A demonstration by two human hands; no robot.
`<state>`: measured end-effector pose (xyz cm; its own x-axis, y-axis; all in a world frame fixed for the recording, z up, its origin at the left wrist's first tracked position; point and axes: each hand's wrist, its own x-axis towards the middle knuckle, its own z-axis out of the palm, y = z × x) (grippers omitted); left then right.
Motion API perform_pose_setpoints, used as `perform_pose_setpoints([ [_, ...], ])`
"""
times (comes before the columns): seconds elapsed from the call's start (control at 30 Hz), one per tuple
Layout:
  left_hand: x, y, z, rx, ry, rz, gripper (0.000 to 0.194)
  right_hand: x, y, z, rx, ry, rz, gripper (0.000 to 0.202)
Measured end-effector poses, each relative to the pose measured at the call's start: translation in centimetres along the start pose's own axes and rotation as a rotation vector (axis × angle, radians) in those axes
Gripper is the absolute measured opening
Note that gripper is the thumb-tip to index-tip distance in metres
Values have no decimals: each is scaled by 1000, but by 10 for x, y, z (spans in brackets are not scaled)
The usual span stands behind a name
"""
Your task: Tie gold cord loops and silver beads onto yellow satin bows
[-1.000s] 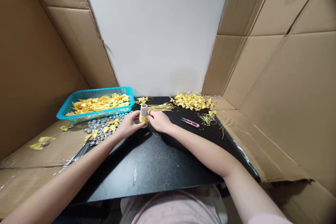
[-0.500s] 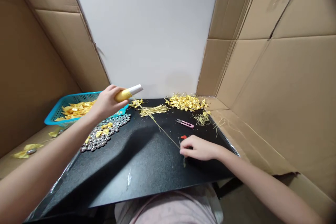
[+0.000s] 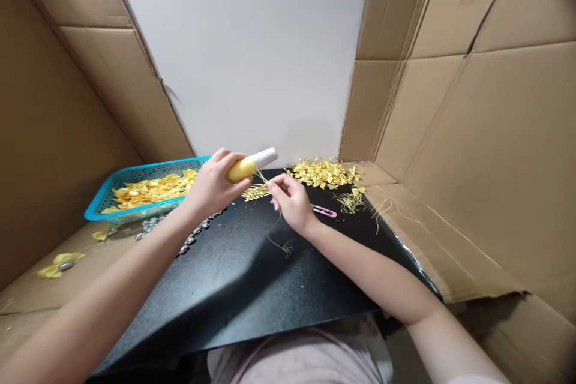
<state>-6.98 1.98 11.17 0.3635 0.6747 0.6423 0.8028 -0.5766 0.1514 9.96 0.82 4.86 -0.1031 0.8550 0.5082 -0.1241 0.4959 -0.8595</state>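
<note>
My left hand (image 3: pixel 218 183) is wrapped round a spool of yellow thread (image 3: pixel 243 169), its white core end (image 3: pixel 266 158) pointing up and to the right. Yellow thread (image 3: pixel 261 176) runs from the spool into the pinched fingers of my right hand (image 3: pixel 290 199). Below that hand, a loose tail of thread (image 3: pixel 286 247) dangles over the black table in a tangle. Behind my right fingers lies a bundle of cut yellow cords (image 3: pixel 255 192), partly hidden. Pink thread snips (image 3: pixel 324 212) show just right of my right wrist, with their blades mostly covered.
A blue basket (image 3: pixel 96 207) of yellow ribbon pieces stands at left, with silvery beads (image 3: pixel 150 225) in front. Yellow bows (image 3: pixel 321 174) are heaped at the back, near thread scraps (image 3: pixel 350 202). Cardboard walls (image 3: pixel 486 132) flank the black table (image 3: pixel 216 288).
My right hand has moved up and left from the table front to the spool. My left hand has shifted right with the spool, and the taut thread between them is now short.
</note>
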Motion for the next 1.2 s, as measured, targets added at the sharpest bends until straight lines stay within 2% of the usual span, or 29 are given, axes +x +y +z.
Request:
perform_pose_setpoints([
  [0.07, -6, -5, 3, -9, -11, -43, 30, -22, -8, -12, -116, -30, -125, 19],
  [0.1, -9, -7, 4, -14, -18, -62, 30, -35, -13, -19, -194, -100, -208, 17],
  [0.17, -15, -10, 7, -28, -37, -88, 30, -64, -21, -31, -372, -341, -406, 16],
  [0.23, -20, -12, 10, -43, -65, -101, 30, -91, -26, -39, -559, -666, -618, 16],
  [0.27, -22, -12, 11, -51, -79, -104, 30, -102, -27, -43, -644, -820, -673, 15],
  [0.33, -26, -12, 13, -62, -95, -115, 31, -114, -30, -52, -775, -1046, -641, 12],
  [0.37, -27, -12, 14, -66, -98, -123, 31, -115, -31, -58, -824, -1086, -564, 11],
  [0.4, -28, -12, 14, -70, -99, -131, 32, -112, -33, -63, -864, -1066, -461, 10],
  [0.43, -29, -10, 15, -75, -99, -136, 32, -105, -35, -69, -894, -986, -355, 10],
  [0.5, -29, -6, 15, -85, -98, -127, 31, -86, -38, -76, -891, -698, -189, 9],
  [0.53, -29, -4, 16, -89, -94, -113, 30, -75, -39, -75, -837, -537, -154, 9],
  [0.63, -26, 5, 19, -102, -79, -61, 31, -46, -30, -58, -523, -192, -108, 21],
  [0.73, -25, 13, 25, -109, -79, -36, 32, -28, -12, -29, -150, 2, 110, 34],
  [0.8, -25, 15, 30, -111, -84, -36, 33, -21, 1, -15, 52, -15, 281, 30],
  [0.9, -29, 16, 34, -123, -95, -34, 32, -21, 11, -11, 227, -148, 444, 33],
  [1.03, -39, 10, 39, -164, -143, -51, 30, -36, 12, -26, 217, -202, 478, 38],
  [1.2, -49, -13, 52, -156, -171, -99, 32, -59, 8, -54, -7, -349, 429, 41],
])
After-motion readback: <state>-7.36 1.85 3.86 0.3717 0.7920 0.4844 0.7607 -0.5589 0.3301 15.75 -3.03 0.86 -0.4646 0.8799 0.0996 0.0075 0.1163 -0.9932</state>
